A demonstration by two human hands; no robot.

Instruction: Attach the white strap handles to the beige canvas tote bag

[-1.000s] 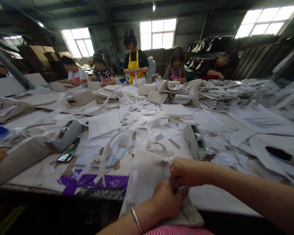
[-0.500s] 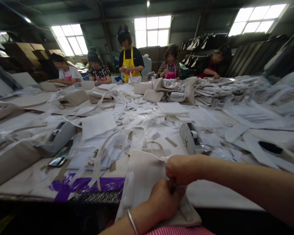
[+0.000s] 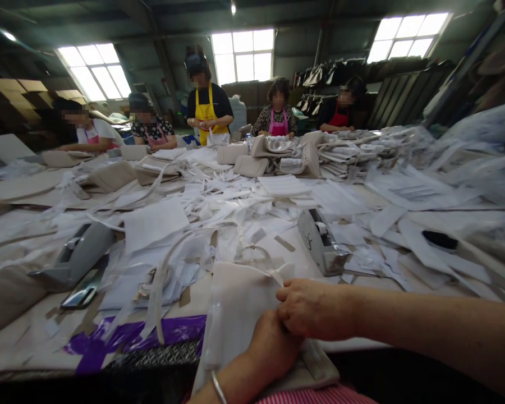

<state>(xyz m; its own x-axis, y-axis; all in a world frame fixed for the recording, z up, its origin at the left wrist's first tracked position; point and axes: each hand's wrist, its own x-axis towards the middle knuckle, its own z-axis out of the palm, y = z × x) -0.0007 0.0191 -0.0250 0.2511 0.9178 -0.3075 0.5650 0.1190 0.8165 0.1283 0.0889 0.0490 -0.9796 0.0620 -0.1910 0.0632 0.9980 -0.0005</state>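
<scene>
A pale beige handbag (image 3: 238,297) lies at the table's front edge against my lap, its flat side partly under white wrapping and its strap (image 3: 263,249) looped out at the top. My left hand (image 3: 273,348), with a silver bangle at the wrist, is closed on the bag's right side. Just above it, touching it, my right hand (image 3: 313,308) is also closed there, fingers curled down. The exact part of the bag between my fingers is hidden under the hands.
Grey tape dispensers (image 3: 322,241) stand right and left, with a phone (image 3: 82,292) by the left one. Purple tape (image 3: 151,331) runs along the front edge. White paper and wrapping scraps (image 3: 155,221) cover the table. Stacked bags (image 3: 286,154) and several co-workers are across it.
My right hand has turned and lowered onto my left hand, covering the gap between them. The view has swung a little right, so the scene sits further left.
</scene>
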